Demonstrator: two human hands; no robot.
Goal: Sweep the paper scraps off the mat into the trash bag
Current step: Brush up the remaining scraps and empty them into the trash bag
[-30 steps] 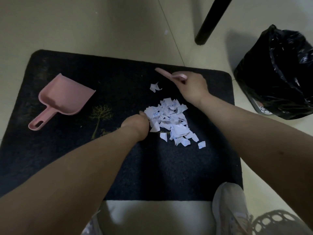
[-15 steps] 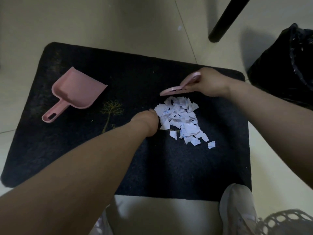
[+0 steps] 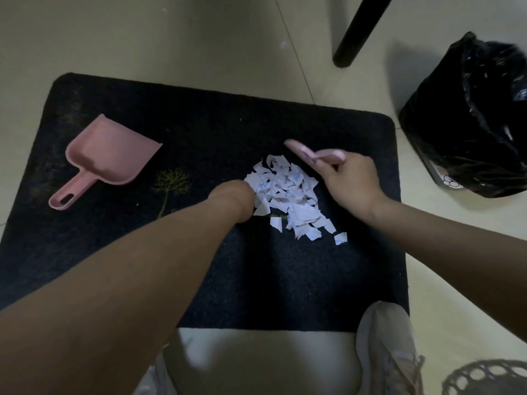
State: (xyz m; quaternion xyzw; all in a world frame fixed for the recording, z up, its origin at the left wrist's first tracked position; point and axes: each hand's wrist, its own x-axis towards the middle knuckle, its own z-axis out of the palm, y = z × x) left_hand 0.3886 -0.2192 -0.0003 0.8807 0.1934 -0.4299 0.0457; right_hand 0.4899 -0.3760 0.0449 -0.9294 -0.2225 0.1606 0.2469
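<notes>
Brush (image 3: 309,151) now dropped to scraps' (image 3: 285,192) far edge on mat (image 3: 199,124), right hand (image 3: 349,185) gripping it. Left hand (image 3: 236,199) touches pile, fingers unclear. Hard stroke could scatter scraps; dustpan (image 3: 105,155) and bag (image 3: 467,118) well apart.

Dim, flat light; soft shadows; wide-angle warp at edges, slight blur

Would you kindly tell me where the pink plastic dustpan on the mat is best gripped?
Probably by the slotted handle of the pink plastic dustpan, which sticks out toward the near-left corner of the black mat. Come from that near-left side, so the pan's open mouth faces the white paper scraps.
</notes>
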